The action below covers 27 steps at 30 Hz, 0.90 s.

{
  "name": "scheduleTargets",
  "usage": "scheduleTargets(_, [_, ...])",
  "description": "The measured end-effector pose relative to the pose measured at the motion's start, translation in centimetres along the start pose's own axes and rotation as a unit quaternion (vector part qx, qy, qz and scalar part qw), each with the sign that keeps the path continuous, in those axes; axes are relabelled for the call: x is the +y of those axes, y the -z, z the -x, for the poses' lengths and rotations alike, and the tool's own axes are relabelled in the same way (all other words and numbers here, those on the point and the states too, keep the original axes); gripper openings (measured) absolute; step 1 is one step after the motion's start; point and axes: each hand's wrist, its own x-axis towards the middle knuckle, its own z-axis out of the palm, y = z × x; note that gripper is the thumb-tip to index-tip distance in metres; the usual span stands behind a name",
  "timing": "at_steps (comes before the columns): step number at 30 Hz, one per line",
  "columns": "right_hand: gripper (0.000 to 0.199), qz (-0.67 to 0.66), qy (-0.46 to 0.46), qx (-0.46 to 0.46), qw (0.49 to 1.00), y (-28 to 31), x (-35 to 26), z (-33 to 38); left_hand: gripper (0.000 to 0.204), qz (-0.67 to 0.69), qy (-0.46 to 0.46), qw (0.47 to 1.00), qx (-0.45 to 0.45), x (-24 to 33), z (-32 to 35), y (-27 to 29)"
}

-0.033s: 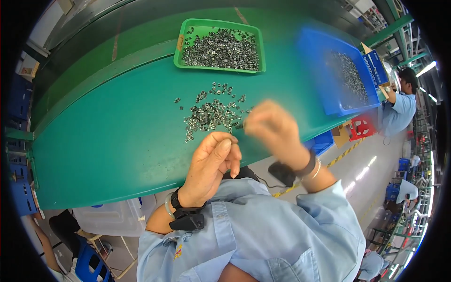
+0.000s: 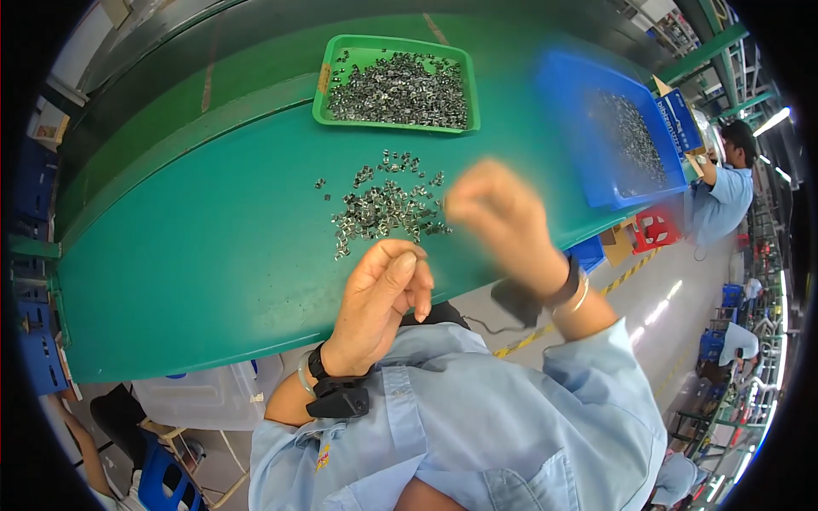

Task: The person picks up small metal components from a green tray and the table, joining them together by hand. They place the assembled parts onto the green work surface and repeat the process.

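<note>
A loose pile of small shiny metal clip-like pieces (image 2: 388, 207) lies on the green tabletop (image 2: 213, 247). My left hand (image 2: 381, 294) is just in front of the pile, thumb pressed against its curled fingers; what it pinches, if anything, is hidden. To the right of the pile, raised above the table, my right hand (image 2: 503, 217) is smeared by motion. Its fingers look bent, but I cannot make out whether a piece is between them. Beyond the pile, a green tray (image 2: 474, 94) holds many more of the same pieces.
A blue bin (image 2: 596, 175) with similar small pieces stands at the right edge of the table. Past it a co-worker in a light blue shirt (image 2: 724, 200) works beside a red stool (image 2: 656, 226). A clear plastic box (image 2: 204, 396) sits below the table's front left edge.
My right hand has shifted slightly up and to the right, away from my left hand. The left hand stays nearly still.
</note>
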Motion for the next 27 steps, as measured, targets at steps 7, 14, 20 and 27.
scheduleTargets(7, [0.011, 0.109, -0.032, -0.006, 0.993, 3.1, 3.2, -9.2, 0.015, 0.026, -0.005, 1.0, 0.0, 0.2, -0.1, 1.3])
scheduleTargets(14, [0.012, 0.164, -0.107, -0.089, 0.977, 4.7, 5.3, -1.7, 0.016, 0.04, 0.015, 0.998, -0.052, 0.4, 0.1, 1.9])
scheduleTargets(20, [0.014, 0.225, -0.02, -0.147, 0.963, 4.5, 5.0, 1.2, 0.017, 0.022, 0.016, 0.998, -0.051, 0.3, 0.1, 1.6])
scheduleTargets(27, [0.014, 0.243, -0.033, -0.148, 0.958, 4.4, 4.4, 1.8, 0.018, -0.016, -0.007, 1.0, -0.015, 0.0, 0.1, 0.8])
